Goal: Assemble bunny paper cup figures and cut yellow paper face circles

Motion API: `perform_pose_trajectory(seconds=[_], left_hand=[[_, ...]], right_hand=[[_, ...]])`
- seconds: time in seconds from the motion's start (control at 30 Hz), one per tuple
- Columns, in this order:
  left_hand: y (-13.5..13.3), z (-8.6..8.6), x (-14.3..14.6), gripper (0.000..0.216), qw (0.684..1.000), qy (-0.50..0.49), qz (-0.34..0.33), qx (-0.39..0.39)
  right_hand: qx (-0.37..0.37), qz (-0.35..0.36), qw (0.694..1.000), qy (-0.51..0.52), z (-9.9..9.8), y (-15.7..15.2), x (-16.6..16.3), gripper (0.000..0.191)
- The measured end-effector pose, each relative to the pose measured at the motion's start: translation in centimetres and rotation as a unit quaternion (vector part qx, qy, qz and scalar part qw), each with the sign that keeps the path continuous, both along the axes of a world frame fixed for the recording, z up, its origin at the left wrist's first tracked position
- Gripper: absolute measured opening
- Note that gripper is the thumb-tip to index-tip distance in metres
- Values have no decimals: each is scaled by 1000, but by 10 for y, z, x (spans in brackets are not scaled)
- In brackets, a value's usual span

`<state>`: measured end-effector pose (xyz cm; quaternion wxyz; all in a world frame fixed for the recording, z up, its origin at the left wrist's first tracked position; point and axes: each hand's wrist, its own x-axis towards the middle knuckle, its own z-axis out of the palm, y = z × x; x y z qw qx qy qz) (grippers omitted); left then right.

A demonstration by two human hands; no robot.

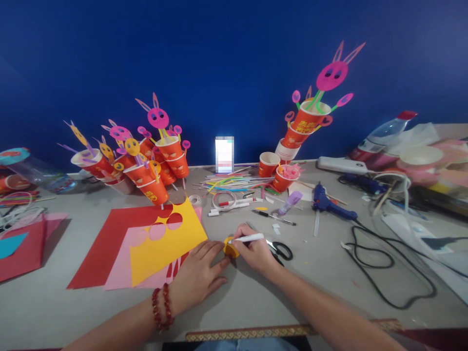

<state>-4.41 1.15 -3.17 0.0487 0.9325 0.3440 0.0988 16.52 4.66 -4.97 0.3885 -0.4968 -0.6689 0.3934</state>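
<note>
My left hand (199, 275) lies flat on the grey table, its fingertips pressing the edge of a small yellow paper circle (230, 248). A red bead bracelet sits on that wrist. My right hand (256, 251) is closed round a white marker pen (247, 238), whose tip touches the yellow circle. Black-handled scissors (281, 250) lie just right of my right hand. A yellow sheet with round holes cut out (166, 243) lies just left of my left hand, on top of pink and red sheets.
Orange paper cups with pink and yellow paper bunny heads on straws (157, 161) stand at the back left and back right (310, 117). Straws, pens and tape (234, 187) lie mid-table. A blue glue gun (329, 204) and black cable (380, 273) lie right.
</note>
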Motion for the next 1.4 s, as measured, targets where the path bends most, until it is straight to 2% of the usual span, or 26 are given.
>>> perform_pose_trajectory(seconds=[1.4], left_hand=[[0, 2, 1, 42, 1000, 3, 0, 1]], right_hand=[[13, 4, 998, -54, 3, -1, -1, 10]])
